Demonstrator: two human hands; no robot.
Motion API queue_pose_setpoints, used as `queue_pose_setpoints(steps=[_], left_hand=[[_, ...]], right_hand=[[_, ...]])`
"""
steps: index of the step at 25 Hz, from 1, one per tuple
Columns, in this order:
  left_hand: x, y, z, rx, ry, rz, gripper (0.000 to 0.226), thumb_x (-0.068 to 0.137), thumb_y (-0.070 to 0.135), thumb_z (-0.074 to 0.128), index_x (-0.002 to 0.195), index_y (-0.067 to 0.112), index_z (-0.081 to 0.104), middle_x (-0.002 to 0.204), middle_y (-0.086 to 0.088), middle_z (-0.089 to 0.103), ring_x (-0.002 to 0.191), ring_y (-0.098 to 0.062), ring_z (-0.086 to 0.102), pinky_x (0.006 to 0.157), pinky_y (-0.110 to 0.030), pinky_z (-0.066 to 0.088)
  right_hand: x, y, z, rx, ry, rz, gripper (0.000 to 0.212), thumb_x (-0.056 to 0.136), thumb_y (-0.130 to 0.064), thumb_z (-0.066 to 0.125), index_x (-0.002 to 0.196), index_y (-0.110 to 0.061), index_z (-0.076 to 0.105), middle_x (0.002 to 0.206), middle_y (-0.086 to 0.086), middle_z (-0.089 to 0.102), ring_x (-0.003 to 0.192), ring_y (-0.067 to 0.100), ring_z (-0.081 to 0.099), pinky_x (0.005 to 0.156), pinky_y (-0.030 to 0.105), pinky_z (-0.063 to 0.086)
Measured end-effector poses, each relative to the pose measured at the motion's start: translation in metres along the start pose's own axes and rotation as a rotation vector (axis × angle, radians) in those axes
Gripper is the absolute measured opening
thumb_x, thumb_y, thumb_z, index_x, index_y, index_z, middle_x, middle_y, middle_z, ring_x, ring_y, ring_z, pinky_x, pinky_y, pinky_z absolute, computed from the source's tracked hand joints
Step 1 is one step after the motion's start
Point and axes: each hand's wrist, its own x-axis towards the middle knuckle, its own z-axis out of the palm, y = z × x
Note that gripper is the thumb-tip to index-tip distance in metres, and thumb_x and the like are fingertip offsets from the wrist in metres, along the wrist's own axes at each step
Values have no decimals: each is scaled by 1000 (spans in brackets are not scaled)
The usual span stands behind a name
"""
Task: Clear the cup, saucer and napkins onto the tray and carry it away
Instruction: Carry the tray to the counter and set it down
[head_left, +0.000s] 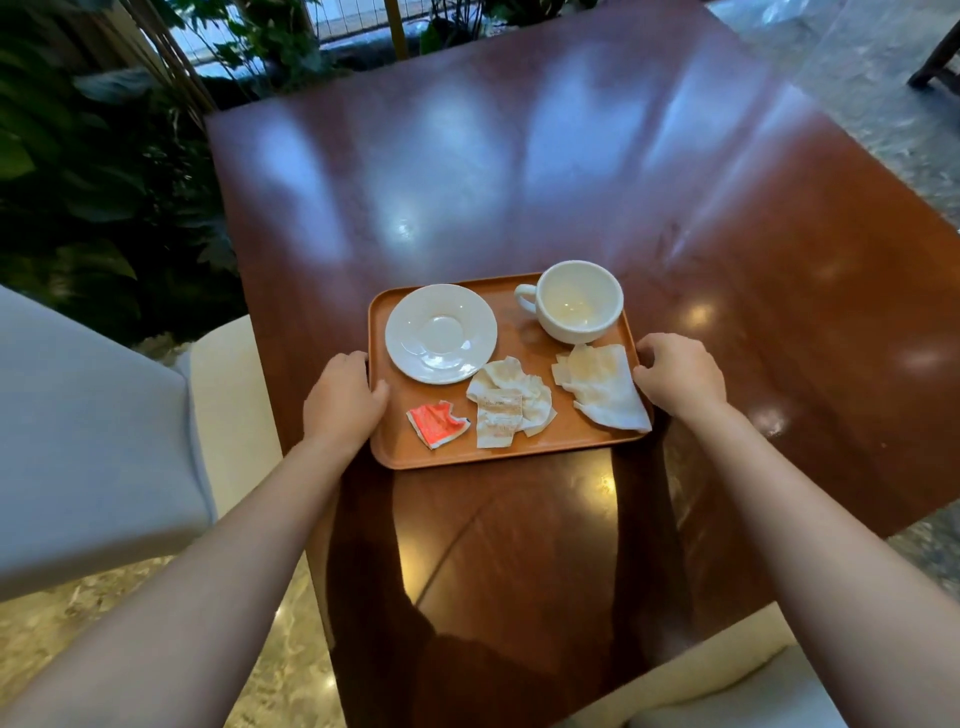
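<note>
Here, both bare hands grip an orange tray that lies on a glossy reddish-brown table. The left hand is closed on the tray's left rim, thumb lying on the tray's inner surface; the right hand is closed on the right rim, fingers curled over the edge.

On the tray, a white saucer lies at the far left, and an empty white cup stands upright at the far right, its handle pointing toward the saucer. Two crumpled, stained napkins sit nearer the person: one in the middle (a printed slip lies on it), the other just beside the right hand. A torn red packet lies near the left hand.
</note>
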Motion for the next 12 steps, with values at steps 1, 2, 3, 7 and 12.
queue_pose_setpoints(steps=[1,2,3,7,12], left_hand=[[3,-1,0,-53,-10,-20,24,85,19,55,106,6,58,91,-11,60,85,-31,57,65,-36,42],[7,-2,-2,-103,-19,-49,22,84,16,57,104,7,60,85,-8,61,81,-27,57,65,-34,40],[11,-3,-3,-143,-33,-80,21,84,14,59,103,7,61,81,-5,61,79,-25,57,66,-32,40],[18,-7,-6,-171,-111,-105,21,83,10,61,103,5,63,79,-4,63,82,-24,59,69,-30,40],[12,-12,-5,-186,-24,-92,22,84,9,59,105,4,64,95,-11,68,92,-29,61,73,-31,42]], right_hand=[[3,-1,0,16,-14,18,14,78,-7,53,86,-7,65,89,16,67,84,38,59,65,36,47],[5,-1,1,34,-29,35,14,77,-7,54,86,-7,65,89,16,68,85,38,60,68,37,48],[8,0,1,51,-41,45,15,77,-6,54,87,-7,64,90,17,68,86,39,60,70,38,49],[13,4,4,80,-83,38,20,76,-3,50,92,-9,62,91,13,68,88,36,59,73,36,48],[14,6,4,106,-139,-7,16,76,-3,49,86,-13,56,76,3,61,82,28,57,67,31,43]])
